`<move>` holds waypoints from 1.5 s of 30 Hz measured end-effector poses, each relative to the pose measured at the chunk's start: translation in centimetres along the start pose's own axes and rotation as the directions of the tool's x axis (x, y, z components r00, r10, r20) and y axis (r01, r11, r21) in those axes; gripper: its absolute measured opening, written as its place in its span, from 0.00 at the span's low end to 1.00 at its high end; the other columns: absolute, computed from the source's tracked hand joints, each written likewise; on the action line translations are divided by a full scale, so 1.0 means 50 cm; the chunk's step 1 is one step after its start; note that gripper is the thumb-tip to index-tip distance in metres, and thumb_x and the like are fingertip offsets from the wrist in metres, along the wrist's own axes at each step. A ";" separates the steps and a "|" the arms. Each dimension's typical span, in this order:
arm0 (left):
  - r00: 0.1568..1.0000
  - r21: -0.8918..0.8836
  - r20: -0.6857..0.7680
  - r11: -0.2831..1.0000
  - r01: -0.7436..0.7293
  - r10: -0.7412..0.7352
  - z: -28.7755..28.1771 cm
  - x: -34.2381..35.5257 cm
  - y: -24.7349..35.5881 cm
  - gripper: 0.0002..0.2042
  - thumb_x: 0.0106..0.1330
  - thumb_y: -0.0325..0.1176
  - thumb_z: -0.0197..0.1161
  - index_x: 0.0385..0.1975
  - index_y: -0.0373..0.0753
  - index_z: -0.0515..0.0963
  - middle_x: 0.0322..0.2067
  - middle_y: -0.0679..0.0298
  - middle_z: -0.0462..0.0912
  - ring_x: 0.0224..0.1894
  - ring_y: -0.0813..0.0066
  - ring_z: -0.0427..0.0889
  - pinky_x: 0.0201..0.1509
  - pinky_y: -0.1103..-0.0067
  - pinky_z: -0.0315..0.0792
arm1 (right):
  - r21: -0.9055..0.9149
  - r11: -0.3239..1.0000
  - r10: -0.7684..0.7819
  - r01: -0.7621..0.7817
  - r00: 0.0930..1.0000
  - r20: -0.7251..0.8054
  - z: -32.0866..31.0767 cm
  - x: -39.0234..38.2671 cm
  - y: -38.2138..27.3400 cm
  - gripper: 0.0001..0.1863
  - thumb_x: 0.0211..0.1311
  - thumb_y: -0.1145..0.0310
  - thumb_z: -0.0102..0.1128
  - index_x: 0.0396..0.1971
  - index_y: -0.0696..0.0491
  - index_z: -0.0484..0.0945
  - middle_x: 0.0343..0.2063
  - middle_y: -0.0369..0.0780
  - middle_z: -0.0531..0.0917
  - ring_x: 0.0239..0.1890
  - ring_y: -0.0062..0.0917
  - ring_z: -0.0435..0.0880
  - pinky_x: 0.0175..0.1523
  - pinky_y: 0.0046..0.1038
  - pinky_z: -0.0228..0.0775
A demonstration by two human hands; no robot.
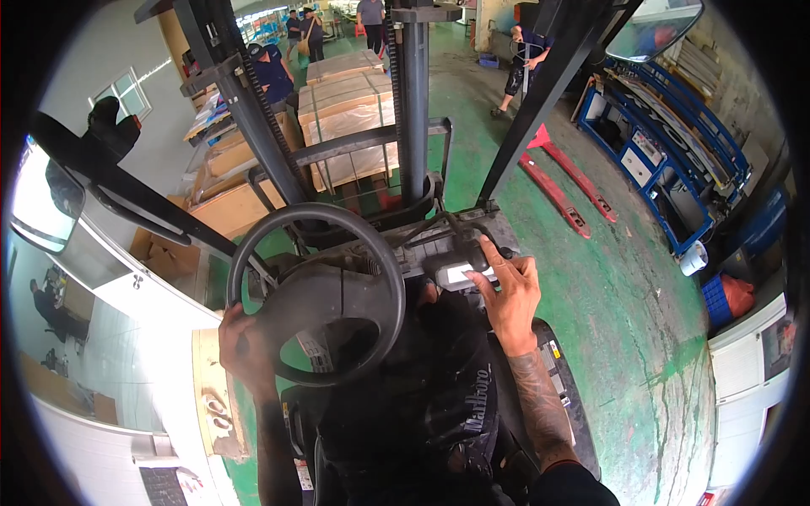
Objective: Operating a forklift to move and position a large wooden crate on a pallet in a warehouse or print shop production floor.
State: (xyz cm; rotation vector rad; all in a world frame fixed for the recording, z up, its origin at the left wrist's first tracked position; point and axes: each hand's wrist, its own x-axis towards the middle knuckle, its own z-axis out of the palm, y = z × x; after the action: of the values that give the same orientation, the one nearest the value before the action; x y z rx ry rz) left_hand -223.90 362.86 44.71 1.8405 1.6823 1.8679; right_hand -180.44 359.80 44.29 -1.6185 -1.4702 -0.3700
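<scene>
I sit on a forklift. My left hand (245, 346) grips the lower left rim of the black steering wheel (316, 291). My right hand (509, 291) rests with fingers curled on the control levers (472, 253) to the right of the wheel, beside a small lit display. The forklift's mast (411, 101) rises straight ahead. In front of it stands a pallet stacked with flat wrapped sheets (346, 110).
Wooden crates (232, 202) lie left of the mast. A red pallet jack (561, 181) lies on the green floor at the right. Blue racks (675, 160) line the right wall. Several people stand or walk at the far end.
</scene>
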 end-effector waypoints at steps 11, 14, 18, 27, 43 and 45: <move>0.999 0.042 -0.014 0.999 -0.030 0.031 0.001 0.005 -0.006 0.06 0.69 0.22 0.66 0.41 0.37 0.89 0.58 0.52 0.90 0.65 0.55 0.87 0.71 0.65 0.77 | -0.040 0.999 0.013 -0.015 0.999 -0.044 0.006 0.005 0.004 0.38 0.57 0.49 0.84 0.70 0.38 0.88 0.26 0.29 0.85 0.35 0.29 0.72 0.46 0.34 0.73; 1.000 0.016 -0.003 1.000 -0.004 0.004 0.003 0.005 -0.001 0.06 0.69 0.23 0.66 0.41 0.37 0.89 0.58 0.52 0.90 0.66 0.54 0.87 0.71 0.64 0.77 | -0.049 0.999 0.004 -0.006 0.999 -0.051 0.006 0.006 0.009 0.38 0.57 0.49 0.84 0.70 0.38 0.88 0.25 0.29 0.84 0.34 0.29 0.71 0.45 0.33 0.73; 1.000 0.038 -0.006 0.999 0.008 -0.007 0.005 0.005 0.006 0.06 0.69 0.24 0.66 0.40 0.37 0.89 0.58 0.52 0.90 0.66 0.54 0.87 0.71 0.64 0.77 | -0.072 0.997 0.006 -0.011 0.998 -0.067 0.006 0.007 0.008 0.38 0.57 0.48 0.84 0.70 0.37 0.88 0.23 0.30 0.83 0.33 0.30 0.70 0.43 0.33 0.72; 1.000 0.028 -0.012 1.000 -0.005 0.006 0.006 0.011 0.003 0.08 0.66 0.19 0.60 0.39 0.30 0.87 0.58 0.52 0.90 0.62 0.60 0.86 0.70 0.65 0.76 | -0.123 0.992 0.007 -0.016 0.997 -0.078 0.005 0.006 0.011 0.38 0.57 0.46 0.83 0.71 0.35 0.87 0.18 0.30 0.77 0.29 0.29 0.68 0.39 0.34 0.71; 1.000 0.024 -0.017 1.000 -0.018 0.019 0.006 0.014 -0.007 0.08 0.67 0.22 0.61 0.40 0.31 0.87 0.58 0.52 0.90 0.62 0.60 0.86 0.67 0.66 0.76 | -0.152 0.988 0.003 -0.015 0.997 -0.079 0.006 0.011 0.010 0.38 0.58 0.46 0.83 0.70 0.36 0.88 0.19 0.30 0.77 0.30 0.29 0.70 0.39 0.33 0.73; 1.000 0.015 -0.021 1.000 -0.019 0.020 0.007 0.014 -0.006 0.08 0.68 0.22 0.61 0.40 0.32 0.87 0.57 0.52 0.90 0.62 0.60 0.86 0.67 0.67 0.76 | -0.054 0.997 -0.062 0.058 0.995 -0.084 0.007 0.022 0.017 0.37 0.57 0.49 0.84 0.68 0.40 0.89 0.23 0.31 0.82 0.34 0.29 0.77 0.44 0.34 0.75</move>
State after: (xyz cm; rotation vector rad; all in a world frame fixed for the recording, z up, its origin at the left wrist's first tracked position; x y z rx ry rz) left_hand -224.04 363.68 44.87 1.8561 1.6954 1.8935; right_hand -179.49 360.86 44.55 -1.5818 -1.4570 -0.5089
